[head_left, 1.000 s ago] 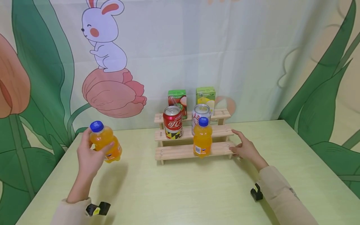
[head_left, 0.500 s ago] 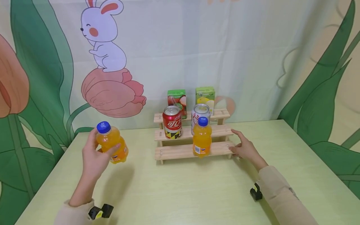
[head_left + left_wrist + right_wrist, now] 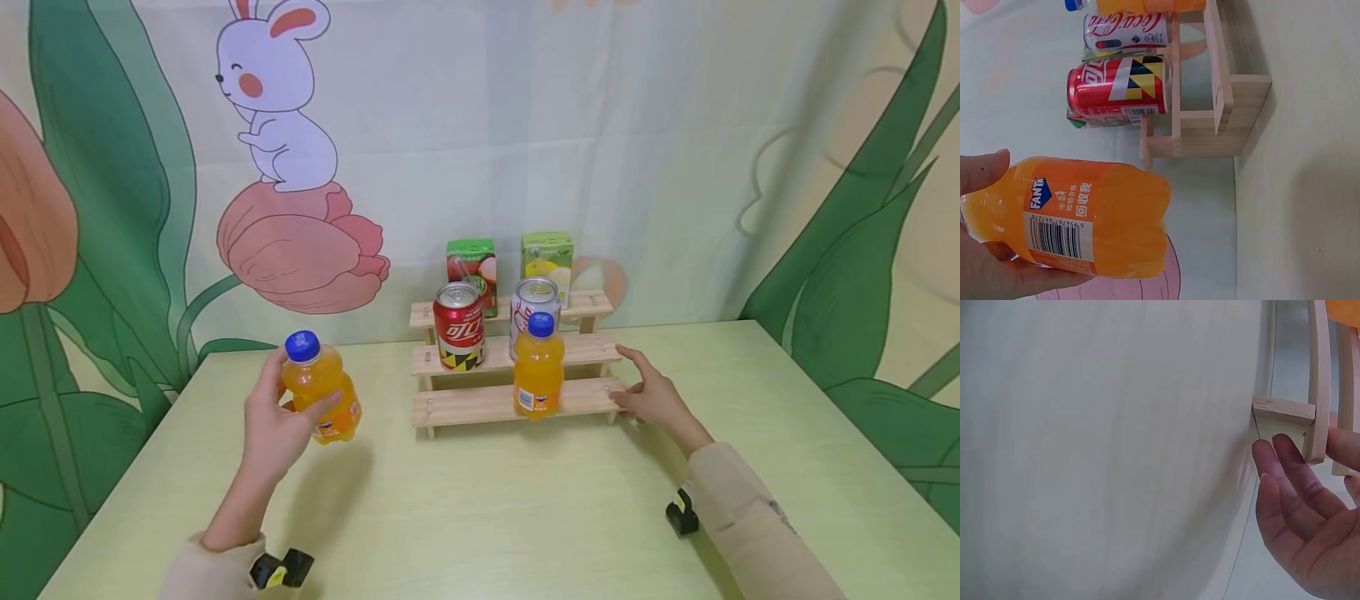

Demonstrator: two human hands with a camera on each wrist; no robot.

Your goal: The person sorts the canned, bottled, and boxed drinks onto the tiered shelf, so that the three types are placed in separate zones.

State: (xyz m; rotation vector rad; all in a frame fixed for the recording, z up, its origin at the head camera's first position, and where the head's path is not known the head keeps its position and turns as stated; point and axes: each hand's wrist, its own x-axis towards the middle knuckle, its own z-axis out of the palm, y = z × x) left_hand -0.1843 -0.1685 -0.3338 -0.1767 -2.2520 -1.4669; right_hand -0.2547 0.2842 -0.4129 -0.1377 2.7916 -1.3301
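Note:
My left hand holds an orange Fanta bottle with a blue cap. It is raised off the table, left of a three-tier wooden display rack, its base tipped to the right. The left wrist view shows the bottle's barcode label. At the rack's right end, my right hand grips the lowest board, with one finger reaching up to the middle board. Below that board several fingertips show in the right wrist view. A second Fanta bottle stands upright on the lowest tier's right side.
On the middle tier stand a red Coca-Cola can and a white Coca-Cola can, partly hidden by the bottle. Two juice cartons, a red-green one and a yellow-green one, occupy the top tier. A printed curtain hangs behind the table.
My left hand has carried the Fanta bottle rightward and slightly down, nearer the rack. The right hand and the drinks on the rack have stayed in place.

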